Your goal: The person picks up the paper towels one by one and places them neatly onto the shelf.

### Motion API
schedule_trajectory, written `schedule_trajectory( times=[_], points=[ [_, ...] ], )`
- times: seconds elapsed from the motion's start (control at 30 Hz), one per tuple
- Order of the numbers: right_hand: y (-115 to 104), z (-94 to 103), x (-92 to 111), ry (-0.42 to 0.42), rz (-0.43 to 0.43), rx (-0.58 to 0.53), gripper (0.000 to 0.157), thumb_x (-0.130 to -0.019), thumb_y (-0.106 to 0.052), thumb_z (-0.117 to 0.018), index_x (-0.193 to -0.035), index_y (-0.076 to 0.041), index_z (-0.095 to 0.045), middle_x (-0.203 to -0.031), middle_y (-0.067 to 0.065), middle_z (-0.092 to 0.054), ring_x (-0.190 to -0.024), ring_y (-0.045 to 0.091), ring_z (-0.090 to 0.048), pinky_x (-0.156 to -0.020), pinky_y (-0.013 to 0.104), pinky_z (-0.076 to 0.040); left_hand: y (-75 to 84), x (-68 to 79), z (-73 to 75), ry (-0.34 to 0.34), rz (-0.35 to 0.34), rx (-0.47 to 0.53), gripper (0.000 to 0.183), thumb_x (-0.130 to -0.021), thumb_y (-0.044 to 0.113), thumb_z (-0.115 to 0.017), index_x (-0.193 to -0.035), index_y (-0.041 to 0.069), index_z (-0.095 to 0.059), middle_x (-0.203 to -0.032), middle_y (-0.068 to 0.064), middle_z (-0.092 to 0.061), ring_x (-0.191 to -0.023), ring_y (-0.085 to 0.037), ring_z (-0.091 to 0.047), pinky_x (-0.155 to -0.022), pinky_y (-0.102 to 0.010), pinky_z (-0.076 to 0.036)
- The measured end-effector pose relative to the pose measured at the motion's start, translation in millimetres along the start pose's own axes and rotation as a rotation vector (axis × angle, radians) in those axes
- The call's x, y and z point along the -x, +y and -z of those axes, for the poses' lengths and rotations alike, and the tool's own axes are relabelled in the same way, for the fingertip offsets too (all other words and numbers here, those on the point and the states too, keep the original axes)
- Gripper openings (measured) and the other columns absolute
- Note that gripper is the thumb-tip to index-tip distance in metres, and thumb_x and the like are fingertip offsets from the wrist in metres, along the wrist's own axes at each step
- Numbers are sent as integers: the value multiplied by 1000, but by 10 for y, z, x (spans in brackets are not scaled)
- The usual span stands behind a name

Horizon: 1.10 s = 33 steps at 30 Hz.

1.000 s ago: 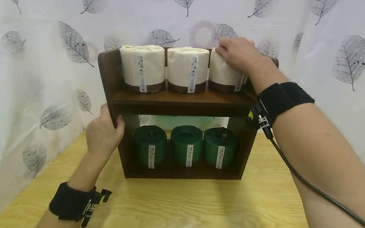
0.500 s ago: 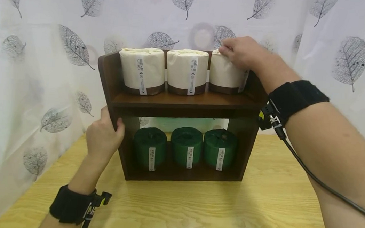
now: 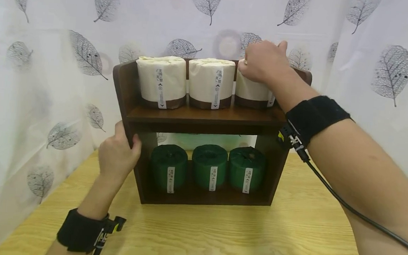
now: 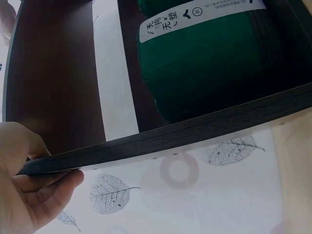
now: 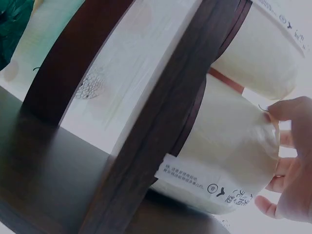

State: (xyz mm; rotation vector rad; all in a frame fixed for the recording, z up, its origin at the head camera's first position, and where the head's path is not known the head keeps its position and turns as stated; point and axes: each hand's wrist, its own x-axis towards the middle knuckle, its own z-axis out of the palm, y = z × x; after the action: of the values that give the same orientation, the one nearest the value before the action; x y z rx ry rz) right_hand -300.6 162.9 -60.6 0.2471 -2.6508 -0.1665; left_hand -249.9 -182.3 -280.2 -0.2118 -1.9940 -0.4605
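A dark brown two-tier wooden shelf point(image 3: 204, 121) stands on the table. Three cream paper-wrapped toilet rolls with brown bases line its upper tier: a left roll point(image 3: 162, 84), a middle roll point(image 3: 210, 85) and a right roll point(image 3: 251, 92). My left hand point(image 3: 119, 153) grips the shelf's left side panel point(image 4: 146, 148), thumb on the inner side and fingers outside. At the top right, my right hand point(image 3: 265, 63) holds the right roll by its top, with fingers curled at the upper rim in the right wrist view. Part of that roll is hidden behind the hand in the head view.
Three green-wrapped rolls point(image 3: 209, 167) stand on the lower tier. The wooden table point(image 3: 197, 232) extends in front of the shelf. A white leaf-print curtain point(image 3: 367, 94) hangs behind and to the left. A black cable point(image 3: 353, 212) runs along the right forearm.
My right hand has shifted on the right roll, its fingers more curled. That roll's label has turned slightly rightward. The left hand keeps its grip. The whole scene sits slightly lower in view.
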Motion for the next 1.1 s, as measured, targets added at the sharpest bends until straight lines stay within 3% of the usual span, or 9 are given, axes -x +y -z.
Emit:
schedule_trajectory(
  times=[0.13,0.3,0.57,0.73,0.83,0.93,1.1],
  points=[
    [-5,22,-32,-72,-11,-26,33,-93,-31,-33,-101,-10,-57,-102,11,-57,-92,30,-47,-96,67,-12,2,1,5,-6,1,4,34,-79,19,-55,-101,-6,-48,-53,-24,-50,-43,-41,-49,-37,-52,-37],
    [84,8,-46,-150,3,-106,37,-96,-36,-35,-117,-9,-49,-119,14,-52,-106,35,-44,-100,68,-1,13,14,-7,-11,4,4,34,-79,19,-55,-101,-6,-48,-52,-24,-50,-43,-41,-49,-37,-53,-36],
    [222,177,-37,-298,126,-62,47,-96,-33,-39,-134,-5,-33,-127,23,-47,-114,41,-40,-94,67,-15,10,-6,-5,-2,-6,-1,35,-79,18,-55,-102,-7,-48,-51,-22,-48,-41,-38,-47,-37,-51,-36],
    [299,321,-10,-370,251,25,44,-93,-12,-40,-136,-5,-35,-125,27,-46,-112,41,-42,-95,60,-29,0,-16,1,-4,1,-5,35,-80,19,-55,-103,-7,-48,-52,-23,-49,-42,-38,-47,-37,-51,-36],
    [321,354,21,-368,238,88,47,-91,-3,-38,-138,-8,-37,-124,27,-46,-110,41,-43,-98,63,-23,-1,-20,2,-10,6,-7,35,-80,20,-55,-102,-6,-48,-52,-22,-49,-42,-37,-47,-37,-50,-37],
    [324,339,59,-314,198,138,51,-88,1,-41,-138,-12,-40,-121,24,-50,-107,38,-42,-96,65,-16,-1,-19,2,-11,14,-9,34,-81,21,-55,-100,-7,-48,-53,-23,-49,-43,-38,-48,-37,-50,-37],
    [345,272,104,-216,223,178,52,-81,5,-46,-131,-11,-47,-111,19,-53,-105,34,-36,-89,59,-18,15,-16,-9,-18,15,-5,34,-81,20,-55,-101,-7,-48,-54,-23,-50,-43,-38,-48,-38,-51,-37]
  ],
)
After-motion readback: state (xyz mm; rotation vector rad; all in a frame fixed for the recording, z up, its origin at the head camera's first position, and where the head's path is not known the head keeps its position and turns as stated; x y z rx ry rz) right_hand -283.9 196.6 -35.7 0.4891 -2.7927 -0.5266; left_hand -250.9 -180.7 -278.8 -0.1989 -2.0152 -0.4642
